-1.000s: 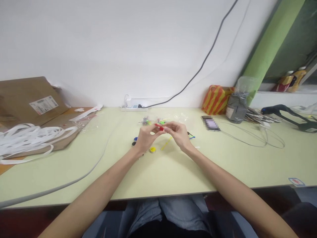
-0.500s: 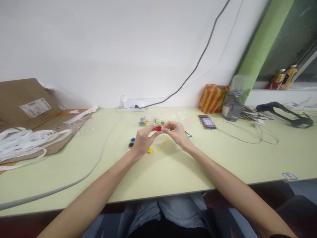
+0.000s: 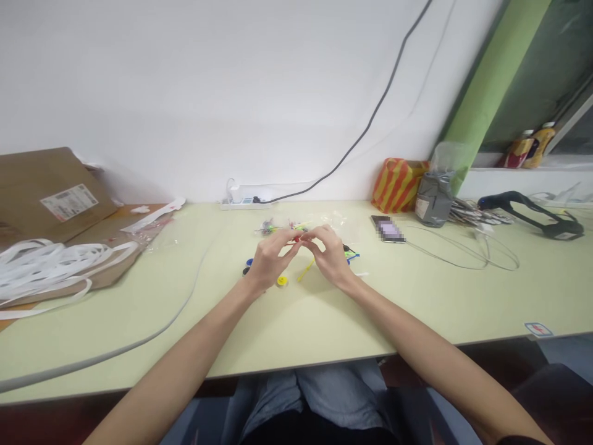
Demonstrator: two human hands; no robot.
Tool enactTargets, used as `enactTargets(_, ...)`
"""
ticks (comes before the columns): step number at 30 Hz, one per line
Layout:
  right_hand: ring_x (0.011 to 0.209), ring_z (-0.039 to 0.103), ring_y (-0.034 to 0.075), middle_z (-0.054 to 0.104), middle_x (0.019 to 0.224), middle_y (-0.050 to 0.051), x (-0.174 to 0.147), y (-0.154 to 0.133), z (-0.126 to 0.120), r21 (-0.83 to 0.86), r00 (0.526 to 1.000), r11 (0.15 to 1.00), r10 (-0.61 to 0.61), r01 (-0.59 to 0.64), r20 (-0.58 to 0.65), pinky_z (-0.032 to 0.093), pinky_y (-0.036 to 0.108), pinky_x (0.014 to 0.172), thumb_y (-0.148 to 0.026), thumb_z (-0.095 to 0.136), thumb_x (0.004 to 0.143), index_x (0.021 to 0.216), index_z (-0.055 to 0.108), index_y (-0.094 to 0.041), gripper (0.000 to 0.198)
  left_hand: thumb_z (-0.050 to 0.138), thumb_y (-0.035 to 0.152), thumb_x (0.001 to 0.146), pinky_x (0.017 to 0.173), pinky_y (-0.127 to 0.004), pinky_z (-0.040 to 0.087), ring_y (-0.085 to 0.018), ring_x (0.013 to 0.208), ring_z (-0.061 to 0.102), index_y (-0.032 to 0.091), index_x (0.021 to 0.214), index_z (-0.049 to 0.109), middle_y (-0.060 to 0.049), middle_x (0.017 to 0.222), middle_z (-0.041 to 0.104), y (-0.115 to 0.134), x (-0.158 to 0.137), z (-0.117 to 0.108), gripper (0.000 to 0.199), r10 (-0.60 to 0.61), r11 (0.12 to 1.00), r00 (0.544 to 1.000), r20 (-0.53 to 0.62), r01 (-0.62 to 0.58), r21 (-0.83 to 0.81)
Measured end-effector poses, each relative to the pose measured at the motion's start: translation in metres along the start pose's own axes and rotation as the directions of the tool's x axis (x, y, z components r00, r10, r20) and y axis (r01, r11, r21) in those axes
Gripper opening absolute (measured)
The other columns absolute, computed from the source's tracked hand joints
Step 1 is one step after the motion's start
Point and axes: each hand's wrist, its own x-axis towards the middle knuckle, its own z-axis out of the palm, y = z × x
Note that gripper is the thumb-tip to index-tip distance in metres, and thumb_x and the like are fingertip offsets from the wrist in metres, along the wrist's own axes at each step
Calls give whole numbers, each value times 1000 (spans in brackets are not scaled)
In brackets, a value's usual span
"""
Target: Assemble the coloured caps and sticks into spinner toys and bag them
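Observation:
A small red piece [image 3: 297, 239] sits pinched between the fingertips of both hands, above the table; its exact kind is too small to tell. My left hand [image 3: 272, 258] grips it from the left with thumb and forefinger. From the right, my right hand [image 3: 328, 252] closes its fingertips on the same piece, which they partly cover. Below them lie a round yellow piece [image 3: 282, 281] and a thin yellow strip [image 3: 306, 270]. Blue [image 3: 249, 262] and black [image 3: 246, 271] round pieces show beside my left hand. A blue strip [image 3: 354, 256] lies to the right of my right hand.
Behind the hands are small colourful parts in clear plastic [image 3: 269, 227] and a power strip [image 3: 245, 196]. A phone [image 3: 388, 228], a striped bag [image 3: 399, 185] and cables stand right. Left are a cardboard box [image 3: 50, 191], white tape [image 3: 55, 272] and a grey cable [image 3: 152, 335].
The right hand's fingers have curled further round the red piece, and less of it shows now. Both hands stay in nearly the same place; the view has shifted slightly.

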Motion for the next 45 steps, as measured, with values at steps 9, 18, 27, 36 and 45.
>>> enactTargets(9, 104, 60, 24, 71, 105, 6, 0, -5, -1, -15, 1000, 1000, 8, -8, -3, 46, 40, 92, -26, 65, 94, 106, 64, -25, 12, 60, 28, 97, 83, -30, 59, -16, 87, 72, 22, 121, 61, -4, 98, 75, -2, 0, -4, 25, -82, 997, 997, 14, 82, 5)
enactTargets(18, 98, 56, 24, 71, 93, 6, 8, 10, -12, -181, 988, 975, -115, 132, 106, 41, 41, 91, -22, 59, 97, 94, 70, -25, 12, 66, 39, 93, 78, -28, 58, -14, 77, 70, 24, 129, 55, -1, 89, 72, -5, -5, 1, 40, -175, 984, 982, 68, 175, 6)
enactTargets(27, 81, 61, 21, 73, 85, 6, 31, 65, -95, -442, 922, 861, 352, -250, 163, 43, 32, 76, -22, 59, 90, 87, 75, -19, 16, 47, 20, 98, 78, -25, 53, -13, 78, 66, 23, 140, 46, -1, 90, 69, -2, -4, 5, 42, -130, 990, 965, 227, 113, 86)
enactTargets(36, 71, 61, 18, 73, 79, 6, 9, 77, -135, -595, 748, 736, 584, -323, 316, 39, 27, 62, -17, 65, 79, 76, 73, -17, 9, 43, 11, 93, 71, -26, 50, -16, 76, 69, 20, 106, 67, -4, 87, 73, -9, -4, 0, 28, 14, 987, 945, 327, -65, 145)
enactTargets(45, 66, 62, 17, 72, 82, 6, 8, 83, -144, -661, 531, 657, 728, -362, 434, 39, 26, 54, -12, 68, 69, 94, 72, -18, 26, 46, 13, 86, 58, -28, 40, -17, 60, 61, 22, 87, 70, -2, 69, 68, -14, 3, -15, 25, -43, 957, 873, 486, -104, 270)
